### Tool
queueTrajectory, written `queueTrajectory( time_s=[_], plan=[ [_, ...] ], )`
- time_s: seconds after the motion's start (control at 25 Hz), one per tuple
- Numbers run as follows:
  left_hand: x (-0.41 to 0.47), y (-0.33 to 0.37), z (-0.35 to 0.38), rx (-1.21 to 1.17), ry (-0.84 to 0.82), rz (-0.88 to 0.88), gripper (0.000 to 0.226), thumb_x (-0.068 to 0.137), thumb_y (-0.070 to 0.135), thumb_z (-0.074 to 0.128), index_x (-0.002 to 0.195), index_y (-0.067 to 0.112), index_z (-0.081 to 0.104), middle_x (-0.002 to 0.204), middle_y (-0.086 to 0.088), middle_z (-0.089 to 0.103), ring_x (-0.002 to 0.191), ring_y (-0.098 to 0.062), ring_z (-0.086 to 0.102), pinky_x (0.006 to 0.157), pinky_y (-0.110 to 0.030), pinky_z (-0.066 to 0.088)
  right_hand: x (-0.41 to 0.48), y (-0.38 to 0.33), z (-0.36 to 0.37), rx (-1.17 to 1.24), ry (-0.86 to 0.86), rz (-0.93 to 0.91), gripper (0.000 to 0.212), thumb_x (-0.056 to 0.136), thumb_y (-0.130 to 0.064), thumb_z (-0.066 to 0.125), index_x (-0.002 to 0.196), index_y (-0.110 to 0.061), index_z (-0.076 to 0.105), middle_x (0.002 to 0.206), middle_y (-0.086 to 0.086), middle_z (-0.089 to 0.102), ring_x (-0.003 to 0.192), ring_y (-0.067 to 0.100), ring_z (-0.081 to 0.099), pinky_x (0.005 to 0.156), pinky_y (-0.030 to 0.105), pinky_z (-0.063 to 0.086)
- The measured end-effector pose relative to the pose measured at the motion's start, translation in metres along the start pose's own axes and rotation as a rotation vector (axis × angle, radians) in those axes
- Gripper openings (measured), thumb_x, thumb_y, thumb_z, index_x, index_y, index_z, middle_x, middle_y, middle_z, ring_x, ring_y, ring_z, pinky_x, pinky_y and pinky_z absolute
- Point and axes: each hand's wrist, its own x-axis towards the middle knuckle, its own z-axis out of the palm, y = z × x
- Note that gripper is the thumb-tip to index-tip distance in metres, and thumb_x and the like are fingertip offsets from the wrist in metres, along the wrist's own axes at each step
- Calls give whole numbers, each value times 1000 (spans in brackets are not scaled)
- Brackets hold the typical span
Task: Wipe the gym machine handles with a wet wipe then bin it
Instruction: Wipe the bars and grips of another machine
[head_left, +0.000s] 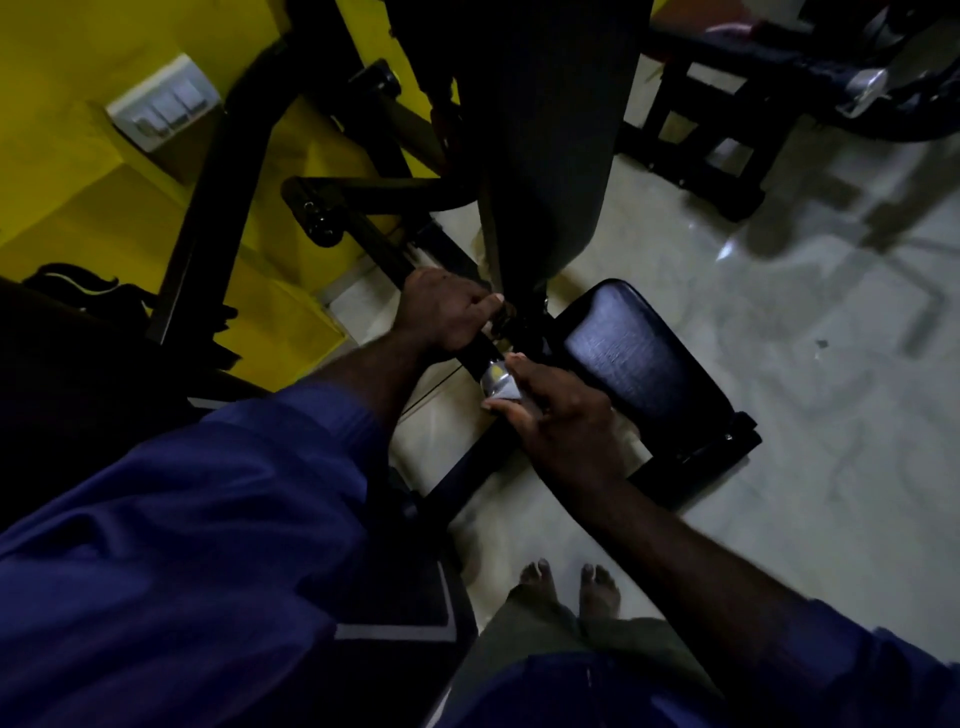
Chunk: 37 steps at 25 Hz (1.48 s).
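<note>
Yellow wall (130, 218); blue sleeve (171, 519); black seat (623, 343)

Handle (479, 358): centre, slanting between both hands
Left hand (447, 317): wrapped round its upper part
Right hand (550, 410): just below, holding the wipe (500, 385) against its lower end
Seat pad (628, 348): just right of the handle
Back pad (550, 135): behind the seat pad
Switch plate (163, 101): on the wall, rear left
Second machine (727, 119): rear right, on the floor (779, 364)
Feet (571, 582): on the floor, nearest the camera
</note>
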Motion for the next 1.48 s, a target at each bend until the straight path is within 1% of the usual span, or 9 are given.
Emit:
queueTrajectory(
  time_s=[0.16, 0.36, 0.56, 0.68, 0.8, 1.0, 1.08, 1.28, 1.48],
  plan=[
    [3, -8, 10, -14, 43, -10, 61, 92, 63, 26, 97, 34, 79, 105, 7, 79, 106, -21, 69, 97, -44, 44, 17, -8, 5, 491, -95, 627, 48, 62, -35, 97, 104, -18, 81, 97, -2, 81, 89, 8, 75, 81, 21, 58],
    [3, -8, 11, -15, 64, 9, 60, 92, 60, 29, 94, 29, 80, 100, 5, 79, 98, -23, 70, 90, -43, 46, 21, -11, 1, 1283, -148, 1274, 19, 96, -20, 69, 90, -5, 78, 95, 15, 76, 83, 28, 74, 65, 29, 62],
    [1, -10, 11, -56, 76, 63, 59, 91, 54, 28, 95, 28, 81, 97, 3, 79, 95, -24, 72, 88, -42, 49, -5, -18, 16, 159, -115, 391, 40, 98, -20, 67, 138, -15, 65, 134, 3, 68, 120, 15, 65, 103, 22, 47],
    [0, -9, 11, -94, 108, 36, 56, 92, 54, 32, 90, 28, 81, 96, 4, 80, 95, -22, 72, 89, -44, 46, -14, -1, 14, -26, -204, -93, 65, 93, 7, 60, 154, -8, 43, 159, 9, 43, 147, 20, 42, 120, 31, 36],
    [-1, -7, 13, -131, 122, 25, 56, 91, 53, 32, 88, 26, 81, 97, 4, 80, 97, -21, 71, 91, -45, 45, -8, 11, 11, -157, -250, -220, 62, 100, 8, 50, 158, 0, 29, 162, 17, 36, 152, 26, 34, 121, 42, 36],
    [-1, -7, 14, -136, 113, -20, 54, 90, 53, 33, 85, 26, 80, 96, 5, 79, 99, -19, 71, 94, -45, 45, -1, 30, 7, -37, -418, -567, 34, 108, -7, 41, 111, 11, 70, 143, 22, 58, 144, 36, 45, 122, 53, 30],
    [-1, -7, 13, -128, 104, -28, 54, 90, 53, 33, 87, 27, 80, 100, 6, 79, 102, -19, 69, 95, -44, 44, 9, 46, 1, 25, -523, -567, 51, 113, -19, 25, 129, 9, 65, 153, 15, 51, 150, 30, 38, 124, 50, 26],
    [0, -9, 14, -127, 113, 0, 52, 91, 50, 34, 88, 26, 80, 98, 6, 79, 100, -20, 70, 92, -43, 46, 13, 32, -2, 269, -373, -291, 34, 96, 0, 66, 131, 1, 67, 144, 14, 59, 140, 23, 52, 119, 35, 38],
    [-2, -11, 12, -123, 78, -3, 52, 90, 50, 32, 85, 26, 78, 93, 6, 78, 98, -19, 69, 91, -43, 45, -1, -14, 19, 884, -58, 767, 70, 71, 16, 80, 134, -12, 67, 127, 7, 73, 119, 17, 67, 103, 33, 54]
  ],
)
